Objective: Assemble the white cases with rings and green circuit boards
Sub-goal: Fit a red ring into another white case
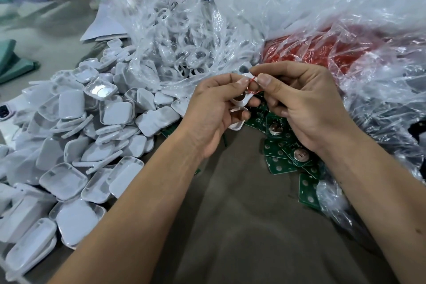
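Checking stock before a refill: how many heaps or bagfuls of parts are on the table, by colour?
White: 2, loose cases and bagged pieces
Green: 1, circuit boards
Red: 1, red bagful
Total: 4

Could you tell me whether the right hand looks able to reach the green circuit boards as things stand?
Probably yes. The green circuit boards lie uncovered directly under the right hand, with nothing between. But that hand is pinching a red ring at the white case, so it must let go first.
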A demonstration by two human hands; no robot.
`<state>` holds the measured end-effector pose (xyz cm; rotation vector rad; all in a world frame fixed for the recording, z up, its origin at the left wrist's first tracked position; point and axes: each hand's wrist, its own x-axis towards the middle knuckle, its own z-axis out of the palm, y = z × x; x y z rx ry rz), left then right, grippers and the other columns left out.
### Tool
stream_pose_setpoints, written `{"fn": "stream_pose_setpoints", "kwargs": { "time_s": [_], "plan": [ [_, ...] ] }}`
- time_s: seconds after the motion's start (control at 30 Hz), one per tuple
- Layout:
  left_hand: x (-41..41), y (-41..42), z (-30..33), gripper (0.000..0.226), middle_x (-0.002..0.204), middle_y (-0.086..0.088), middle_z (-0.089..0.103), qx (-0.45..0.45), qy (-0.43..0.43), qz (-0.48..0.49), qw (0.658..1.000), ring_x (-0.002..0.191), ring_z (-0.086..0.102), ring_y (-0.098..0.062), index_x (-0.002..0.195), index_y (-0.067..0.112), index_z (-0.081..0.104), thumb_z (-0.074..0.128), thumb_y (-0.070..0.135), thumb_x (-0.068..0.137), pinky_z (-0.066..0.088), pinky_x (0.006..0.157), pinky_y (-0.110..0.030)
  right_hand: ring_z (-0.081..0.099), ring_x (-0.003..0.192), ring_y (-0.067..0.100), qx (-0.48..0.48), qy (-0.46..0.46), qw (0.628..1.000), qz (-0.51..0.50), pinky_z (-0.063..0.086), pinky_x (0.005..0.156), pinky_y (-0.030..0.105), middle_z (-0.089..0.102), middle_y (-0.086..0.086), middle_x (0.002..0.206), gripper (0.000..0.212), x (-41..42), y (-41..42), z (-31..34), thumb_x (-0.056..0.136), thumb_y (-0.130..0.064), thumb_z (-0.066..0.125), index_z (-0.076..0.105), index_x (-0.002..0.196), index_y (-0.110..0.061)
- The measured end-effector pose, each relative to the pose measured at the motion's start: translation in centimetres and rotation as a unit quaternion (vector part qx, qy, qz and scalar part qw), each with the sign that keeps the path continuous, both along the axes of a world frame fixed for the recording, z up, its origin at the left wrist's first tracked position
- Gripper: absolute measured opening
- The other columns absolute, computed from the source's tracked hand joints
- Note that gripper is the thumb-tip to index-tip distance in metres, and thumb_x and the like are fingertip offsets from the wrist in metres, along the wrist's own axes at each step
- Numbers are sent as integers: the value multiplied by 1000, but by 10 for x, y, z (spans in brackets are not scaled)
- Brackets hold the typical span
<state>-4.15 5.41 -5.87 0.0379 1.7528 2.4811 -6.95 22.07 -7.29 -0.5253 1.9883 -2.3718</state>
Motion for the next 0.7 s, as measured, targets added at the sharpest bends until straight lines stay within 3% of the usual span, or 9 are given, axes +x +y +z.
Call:
{"fn": "stream_pose_setpoints", "kwargs": {
  "time_s": [0.23, 0.37, 0.57, 0.7],
  "plan": [
    [1, 1, -5, 13, 87, -6, 69, -73, 101, 50, 991, 73, 62, -20, 90, 4, 71, 58, 8, 90, 49, 59, -28, 51, 58, 13, 15, 67, 997, -29, 37, 47, 20, 70, 7, 77, 12, -1, -2, -2, 94, -3, 72, 78, 104, -6],
    [1, 2, -7, 11, 80, -17, 66, -122, 142, 84, 979, 74, 61, -24, 87, 4, 71, 62, 10, 86, 48, 59, -29, 55, 59, 12, 44, 117, 991, -54, 40, 50, 18, 66, 2, 76, 10, -1, -4, -2, 94, -4, 74, 78, 103, -4],
    [-1, 1, -11, 13, 77, -22, 67, -171, 153, 120, 966, 69, 60, -22, 87, 3, 74, 69, 15, 89, 50, 59, -24, 66, 68, 2, 79, 139, 984, -83, 48, 63, 12, 72, -9, 80, 12, -2, -5, -2, 92, -5, 76, 79, 103, -7],
    [-3, 2, -13, 12, 73, -18, 66, -179, 153, 128, 963, 68, 61, -19, 89, 1, 74, 70, 12, 93, 50, 57, -22, 71, 70, 3, 66, 115, 986, -101, 51, 66, 12, 79, -1, 84, 13, 0, -6, -3, 90, -4, 78, 80, 103, -7]
  ]
}}
